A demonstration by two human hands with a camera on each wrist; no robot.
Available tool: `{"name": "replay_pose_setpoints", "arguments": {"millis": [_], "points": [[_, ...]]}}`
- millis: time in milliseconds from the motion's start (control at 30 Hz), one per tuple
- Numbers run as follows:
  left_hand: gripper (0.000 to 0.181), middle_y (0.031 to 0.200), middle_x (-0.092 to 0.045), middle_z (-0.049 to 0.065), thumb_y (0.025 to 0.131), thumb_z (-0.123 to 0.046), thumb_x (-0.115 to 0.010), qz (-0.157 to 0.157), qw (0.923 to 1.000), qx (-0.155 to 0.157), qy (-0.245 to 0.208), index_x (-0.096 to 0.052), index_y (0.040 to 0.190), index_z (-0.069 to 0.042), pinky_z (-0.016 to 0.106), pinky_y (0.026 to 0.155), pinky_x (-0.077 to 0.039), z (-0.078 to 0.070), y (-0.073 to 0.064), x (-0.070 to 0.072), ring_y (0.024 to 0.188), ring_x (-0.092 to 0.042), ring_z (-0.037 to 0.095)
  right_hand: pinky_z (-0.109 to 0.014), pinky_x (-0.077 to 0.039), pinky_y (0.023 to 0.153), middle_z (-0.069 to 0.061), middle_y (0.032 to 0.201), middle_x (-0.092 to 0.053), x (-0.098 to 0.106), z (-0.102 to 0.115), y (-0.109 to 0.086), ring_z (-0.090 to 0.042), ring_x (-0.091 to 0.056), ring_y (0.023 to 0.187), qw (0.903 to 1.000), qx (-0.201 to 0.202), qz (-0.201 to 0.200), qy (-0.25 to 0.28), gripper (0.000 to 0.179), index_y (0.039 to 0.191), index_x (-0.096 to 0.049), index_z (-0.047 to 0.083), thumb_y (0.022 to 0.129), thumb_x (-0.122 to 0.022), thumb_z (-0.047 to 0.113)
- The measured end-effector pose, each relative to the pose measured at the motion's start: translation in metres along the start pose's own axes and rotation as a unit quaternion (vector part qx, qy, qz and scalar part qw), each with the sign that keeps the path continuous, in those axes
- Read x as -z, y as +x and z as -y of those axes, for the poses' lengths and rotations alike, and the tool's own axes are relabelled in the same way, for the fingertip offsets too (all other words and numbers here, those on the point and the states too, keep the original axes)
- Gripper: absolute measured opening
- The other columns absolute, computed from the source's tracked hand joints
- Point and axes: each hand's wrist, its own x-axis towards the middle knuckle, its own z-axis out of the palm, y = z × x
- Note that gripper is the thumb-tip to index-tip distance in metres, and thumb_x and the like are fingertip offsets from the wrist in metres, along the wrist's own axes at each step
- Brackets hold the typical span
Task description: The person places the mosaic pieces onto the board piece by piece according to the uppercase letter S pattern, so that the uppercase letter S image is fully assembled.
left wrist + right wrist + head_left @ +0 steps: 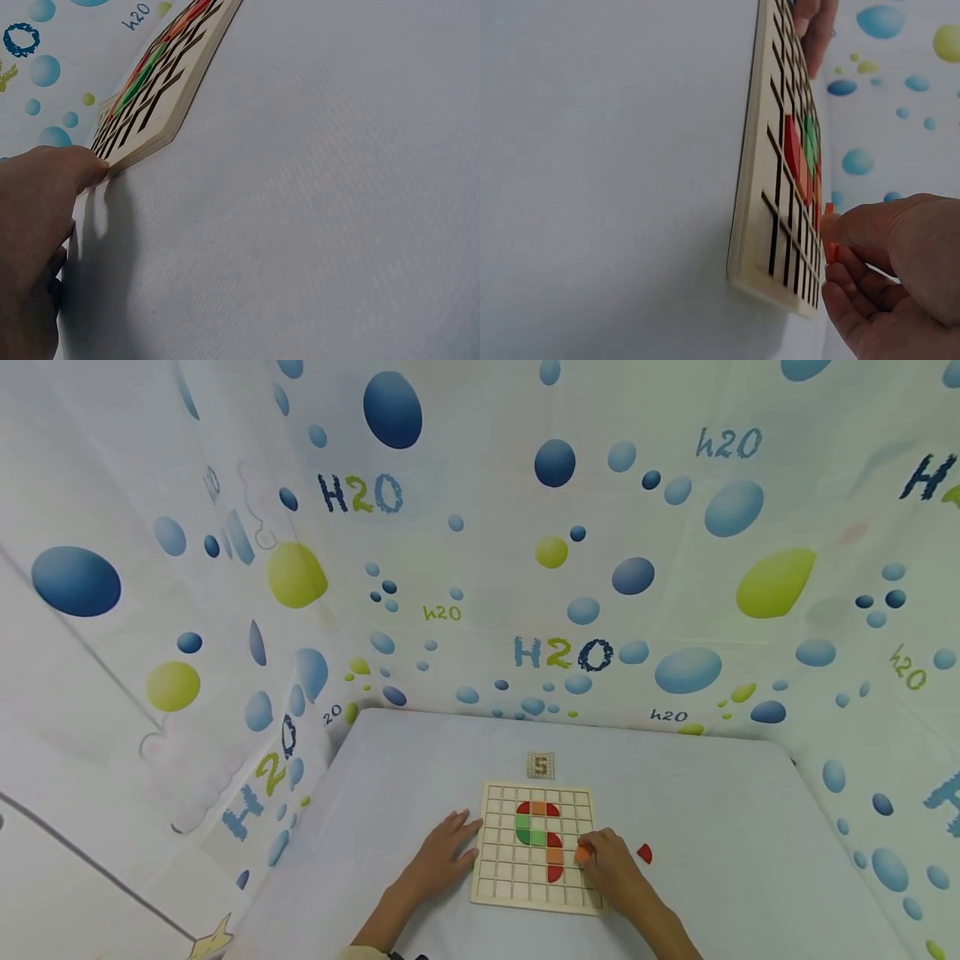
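Observation:
A wooden grid board (510,887) lies on the white table, with red, orange and green tiles set in its cells in a curved S-like shape. My left hand (441,853) rests at the board's left edge, fingers loosely spread and the thumb touching the rim in the left wrist view. Between thumb and fingers my right hand (613,870) pinches an orange tile (829,238), over the right side of the board. To the right of that hand lies a loose red quarter-round tile (645,853).
Behind the board a small card (541,766) with a brown S on a grid lies on the table (720,827). White sheeting (480,560) printed with blue and green drops and H2O lettering stands behind the table and along its left side.

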Motion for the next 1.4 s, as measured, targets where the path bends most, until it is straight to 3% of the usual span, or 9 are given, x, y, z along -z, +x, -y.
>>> {"name": "replay_pose_setpoints", "arguments": {"millis": [233,400,600,867,1167,1400], "points": [[0.054,0.167,-0.042,0.013,0.105,-0.033,-0.061,0.005,1.0,0.007,0.003,-0.052,0.157,-0.019,0.062,0.126,-0.032,0.0,0.0,0.0,0.157,-0.033,0.04,-0.04,-0.058,0.094,0.002,0.115,-0.061,-0.02,0.025,0.003,-0.019,-0.056,0.11,0.9958,0.088,0.022,0.015,0.023,0.121,-0.068,0.007,0.098,-0.072,0.007],[0.054,0.168,-0.041,0.012,0.106,-0.033,-0.061,0.008,0.9999,0.011,0.001,-0.052,0.157,-0.019,0.061,0.126,-0.031,-0.001,0.0,0.0,0.158,-0.032,0.039,-0.028,-0.051,0.077,0.005,0.102,-0.057,-0.029,0.03,0.003,-0.014,-0.049,0.097,0.9847,0.17,0.034,0.02,0.01,0.106,-0.066,0.011,0.099,-0.073,0.009],[0.055,0.167,-0.042,0.014,0.105,-0.034,-0.06,0.008,0.9999,0.006,0.006,-0.052,0.157,-0.018,0.062,0.126,-0.032,0.0,0.001,-0.001,0.157,-0.033,0.041,-0.021,-0.048,0.07,0.008,0.095,-0.061,-0.038,0.026,0.003,-0.004,-0.047,0.084,0.9689,0.246,-0.007,-0.021,0.016,0.092,-0.068,0.016,0.092,-0.08,0.005],[0.055,0.166,-0.043,0.016,0.105,-0.033,-0.063,0.002,1.0,-0.001,0.006,-0.053,0.156,-0.016,0.063,0.125,-0.033,0.0,0.002,0.0,0.156,-0.035,0.042,-0.024,-0.051,0.072,0.012,0.094,-0.065,-0.038,0.03,0.001,-0.002,-0.05,0.083,0.9693,0.242,-0.016,-0.042,0.015,0.091,-0.073,0.019,0.09,-0.084,0.008],[0.054,0.166,-0.043,0.015,0.104,-0.032,-0.062,0.002,0.9999,0.001,0.015,-0.054,0.156,-0.017,0.062,0.125,-0.034,0.002,0.002,-0.003,0.155,-0.036,0.041,-0.037,-0.051,0.082,0.016,0.095,-0.066,-0.043,0.029,-0.004,-0.006,-0.055,0.089,0.9722,0.215,-0.019,-0.091,0.011,0.101,-0.078,0.022,0.091,-0.084,0.02],[0.054,0.166,-0.043,0.014,0.104,-0.033,-0.062,0.0,0.9999,0.006,0.015,-0.054,0.155,-0.017,0.061,0.125,-0.033,0.002,0.001,-0.004,0.156,-0.035,0.04,-0.037,-0.051,0.078,0.015,0.092,-0.065,-0.043,0.027,-0.004,-0.008,-0.056,0.087,0.9673,0.231,-0.056,-0.09,0.011,0.091,-0.076,0.024,0.091,-0.083,0.015]]}}
